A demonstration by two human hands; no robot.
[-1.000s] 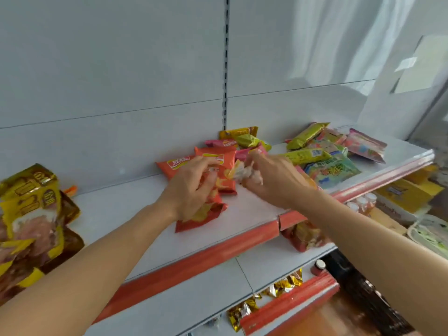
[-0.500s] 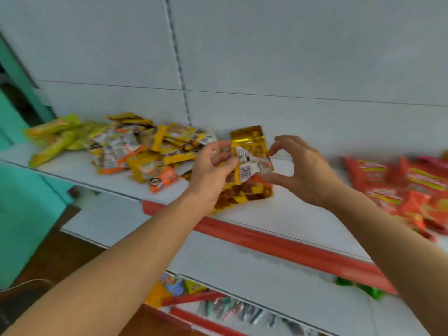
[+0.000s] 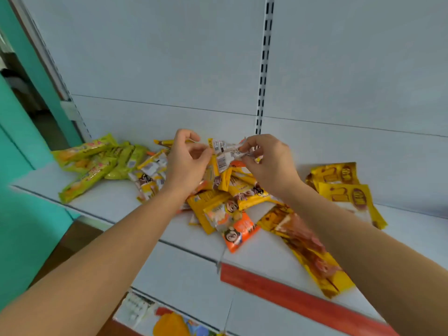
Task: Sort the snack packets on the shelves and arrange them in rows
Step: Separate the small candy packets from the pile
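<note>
- Glossy white-and-orange snack packet (image 3: 226,154), crinkled, with its barcode side showing, held above a heap of yellow packets (image 3: 230,190) on a smooth white shelf (image 3: 116,204).
- Left hand (image 3: 186,161): fingers curled, pinching the packet's left edge.
- Right hand (image 3: 269,158): fingers curled, pinching its right end.
- Long lime-green packets (image 3: 94,163) lie at the left; two flat golden packets (image 3: 344,190) at the right.
- A red strip (image 3: 303,299) edges the shelf front.

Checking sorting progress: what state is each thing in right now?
Left hand: pinching the held packet.
Right hand: pinching the held packet.
Held packet: lifted above the pile.
Mixed pile: jumbled, unsorted.
Green packets: loosely heaped.
Yellow packets: overlapping, flat.
</note>
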